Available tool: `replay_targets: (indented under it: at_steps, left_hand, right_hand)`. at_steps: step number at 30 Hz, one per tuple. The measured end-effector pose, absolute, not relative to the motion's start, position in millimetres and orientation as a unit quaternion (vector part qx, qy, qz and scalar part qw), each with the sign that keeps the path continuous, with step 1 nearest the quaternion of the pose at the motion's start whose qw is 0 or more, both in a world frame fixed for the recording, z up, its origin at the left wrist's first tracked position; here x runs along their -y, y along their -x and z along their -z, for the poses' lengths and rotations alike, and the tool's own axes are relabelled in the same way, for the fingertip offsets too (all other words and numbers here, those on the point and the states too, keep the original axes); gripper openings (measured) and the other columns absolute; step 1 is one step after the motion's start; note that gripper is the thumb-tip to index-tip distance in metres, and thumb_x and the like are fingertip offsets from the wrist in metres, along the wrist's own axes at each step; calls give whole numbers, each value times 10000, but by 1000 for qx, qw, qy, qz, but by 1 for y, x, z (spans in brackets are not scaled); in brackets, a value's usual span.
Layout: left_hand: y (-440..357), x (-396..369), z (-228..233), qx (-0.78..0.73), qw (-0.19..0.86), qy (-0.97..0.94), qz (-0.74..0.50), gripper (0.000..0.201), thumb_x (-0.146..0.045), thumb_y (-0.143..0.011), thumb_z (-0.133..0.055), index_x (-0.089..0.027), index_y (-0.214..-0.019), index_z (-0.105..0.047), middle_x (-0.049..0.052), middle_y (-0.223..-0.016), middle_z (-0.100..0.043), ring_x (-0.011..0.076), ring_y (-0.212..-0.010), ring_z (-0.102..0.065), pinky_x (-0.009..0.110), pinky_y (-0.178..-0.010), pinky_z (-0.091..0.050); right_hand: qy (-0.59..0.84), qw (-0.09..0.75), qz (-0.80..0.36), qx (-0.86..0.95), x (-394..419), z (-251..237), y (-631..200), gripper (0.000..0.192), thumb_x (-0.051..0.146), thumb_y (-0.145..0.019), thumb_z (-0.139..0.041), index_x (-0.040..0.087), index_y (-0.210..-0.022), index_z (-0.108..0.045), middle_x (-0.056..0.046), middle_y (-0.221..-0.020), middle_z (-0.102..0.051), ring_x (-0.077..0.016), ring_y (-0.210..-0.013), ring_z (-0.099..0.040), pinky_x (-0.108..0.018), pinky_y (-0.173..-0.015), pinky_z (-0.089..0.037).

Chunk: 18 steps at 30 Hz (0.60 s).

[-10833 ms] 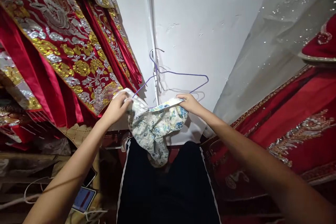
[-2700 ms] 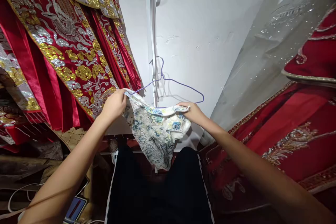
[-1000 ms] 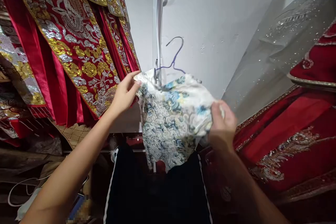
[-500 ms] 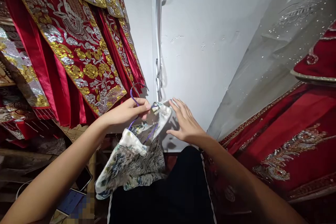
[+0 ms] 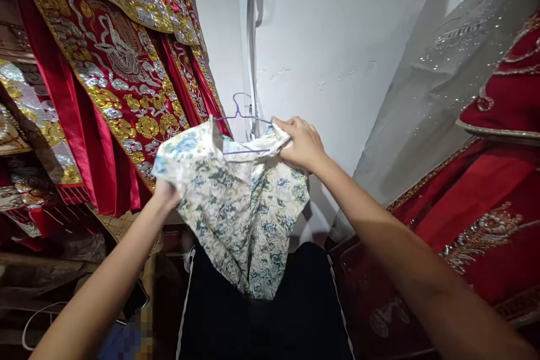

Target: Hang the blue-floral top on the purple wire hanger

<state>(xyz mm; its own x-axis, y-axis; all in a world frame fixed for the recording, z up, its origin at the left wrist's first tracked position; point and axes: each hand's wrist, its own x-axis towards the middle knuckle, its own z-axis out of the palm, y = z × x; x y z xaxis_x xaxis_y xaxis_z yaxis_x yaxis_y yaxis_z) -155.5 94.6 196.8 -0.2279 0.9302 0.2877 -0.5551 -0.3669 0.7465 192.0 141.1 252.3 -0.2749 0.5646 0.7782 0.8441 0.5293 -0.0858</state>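
A small white garment with a blue-green floral print point(image 5: 236, 208) hangs on a thin purple wire hanger point(image 5: 238, 115) in front of me. My right hand point(image 5: 301, 143) grips the garment's right shoulder together with the hanger's end. My left hand point(image 5: 165, 194) holds the left shoulder from underneath, mostly covered by the cloth. The hanger's hook sticks up above the collar, near a grey pipe on the wall. The garment's hem drops down over my dark trousers point(image 5: 261, 315).
Red robes with gold and silver embroidery point(image 5: 118, 79) hang close on the left. More red embroidered cloth point(image 5: 476, 202) and a grey sequinned fabric point(image 5: 442, 73) fill the right. A white wall point(image 5: 320, 39) with a vertical pipe point(image 5: 252, 39) stands ahead. A white cable lies at lower left.
The garment, bunched and low in my left hand half a second ago, is now raised and spread. My right hand, open before, has closed on its right shoulder and the hanger.
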Motion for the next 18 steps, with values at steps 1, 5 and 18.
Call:
replay_targets:
  at_steps: [1, 5, 18]
  left_hand:
    - [154, -93, -184, -268, 547, -363, -705, 576, -599, -973, -402, -119, -1171, -652, 127, -1039, -755, 286, -1150, -646, 462, -1035, -501]
    - [134, -82, -121, -365, 577, -382, -623, 699, -784, -781, -563, -170, -1079, -714, 125, -1060, -759, 327, -1185, -638, 438, -982, -525]
    - [44, -30, -18, -434, 581, -229, -649, 578, -209, -656, -710, -193, -1225, -612, 82, -1119, -743, 264, -1046, -709, 367, -933, -540]
  right_hand:
    - [472, 401, 183, 764, -142, -251, -195, 709, 282, -752, -681, 267, -1449, -549, -98, -1069, -578, -305, -984, -531, -431, -883, -410]
    - [508, 423, 194, 725, -124, -224, -203, 714, 331, -759, -687, 256, -1455, -543, -128, -1132, -568, -348, -1064, -516, -497, -926, -412]
    - [455, 654, -358, 486, -47, -64, -134, 376, 507, -888, -597, 193, -1087, -656, -69, -849, -705, -216, -766, -654, -338, -707, -515]
